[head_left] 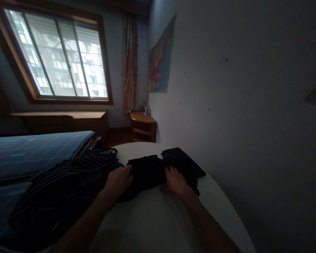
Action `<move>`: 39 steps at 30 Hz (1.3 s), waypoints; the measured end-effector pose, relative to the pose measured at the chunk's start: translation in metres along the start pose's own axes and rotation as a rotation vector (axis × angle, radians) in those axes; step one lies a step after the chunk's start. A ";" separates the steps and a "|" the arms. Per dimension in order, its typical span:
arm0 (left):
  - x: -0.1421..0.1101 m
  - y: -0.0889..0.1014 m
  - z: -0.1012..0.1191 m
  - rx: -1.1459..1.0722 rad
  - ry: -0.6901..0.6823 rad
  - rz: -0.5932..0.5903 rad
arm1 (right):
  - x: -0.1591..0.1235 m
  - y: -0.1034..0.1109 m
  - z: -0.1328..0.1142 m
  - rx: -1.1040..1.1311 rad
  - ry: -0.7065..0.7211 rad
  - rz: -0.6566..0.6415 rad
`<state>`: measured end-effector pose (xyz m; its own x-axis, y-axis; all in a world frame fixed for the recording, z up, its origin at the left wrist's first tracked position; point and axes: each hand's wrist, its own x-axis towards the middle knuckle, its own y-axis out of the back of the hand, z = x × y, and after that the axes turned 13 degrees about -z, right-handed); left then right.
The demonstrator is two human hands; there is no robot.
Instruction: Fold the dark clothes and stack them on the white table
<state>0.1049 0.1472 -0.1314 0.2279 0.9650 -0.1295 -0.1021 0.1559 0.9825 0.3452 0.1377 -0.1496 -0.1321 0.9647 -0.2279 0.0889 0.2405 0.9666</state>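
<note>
A: Leftmost, striped clothing [68, 179] lies heaped; your left hand [119, 179] grips the black cloth [147, 172] by its left edge.
B: That cloth lies on the white table [150, 225]; tabletop stretches between your forearms; your right hand [176, 180] grips its right edge; dark fabric [185, 162] lies near the table's right rim.

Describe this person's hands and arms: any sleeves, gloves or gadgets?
The left hand and right hand are ungloved. Both forearms are bare where they show, narrowing toward the wrists. No sleeves, watches or cables show; it is too dim to make out small markings.
</note>
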 end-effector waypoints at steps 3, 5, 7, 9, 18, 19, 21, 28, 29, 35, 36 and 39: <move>0.006 0.001 0.000 -0.307 -0.075 0.053 | 0.007 -0.012 -0.001 -0.047 -0.021 0.074; 0.009 0.004 0.001 -0.623 -0.136 0.050 | 0.009 -0.015 0.000 -0.086 -0.048 0.095; 0.010 0.008 0.001 -0.929 -0.153 0.014 | 0.010 -0.011 0.002 -0.114 -0.070 0.095; 0.012 0.011 0.000 -1.142 -0.160 0.004 | 0.009 -0.003 0.006 -0.105 -0.069 0.111; 0.013 0.026 -0.033 -0.794 0.084 0.592 | -0.010 0.060 0.043 0.347 -0.101 0.637; 0.012 0.030 -0.035 -0.801 0.110 0.637 | -0.013 0.065 0.047 0.409 -0.132 0.694; 0.010 0.036 -0.039 -0.854 0.147 0.713 | -0.017 0.069 0.055 0.553 -0.153 0.780; 0.020 0.024 -0.049 -0.822 0.116 0.621 | 0.006 0.052 0.067 0.796 0.095 0.835; 0.021 0.019 -0.049 -0.726 0.101 0.559 | 0.010 0.048 0.066 0.756 0.142 0.772; 0.010 0.005 -0.030 -0.108 0.110 0.280 | 0.015 0.029 0.053 0.373 0.069 0.342; 0.008 0.005 -0.026 -0.083 0.117 0.214 | 0.013 0.027 0.051 0.348 0.024 0.263; 0.003 0.003 -0.016 -0.054 0.142 0.015 | 0.010 0.020 0.044 0.318 -0.081 0.058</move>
<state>0.0898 0.1535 -0.1309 0.0871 0.9868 -0.1362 -0.1572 0.1486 0.9763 0.3889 0.1570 -0.1379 -0.0403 0.9801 -0.1944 0.3995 0.1941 0.8959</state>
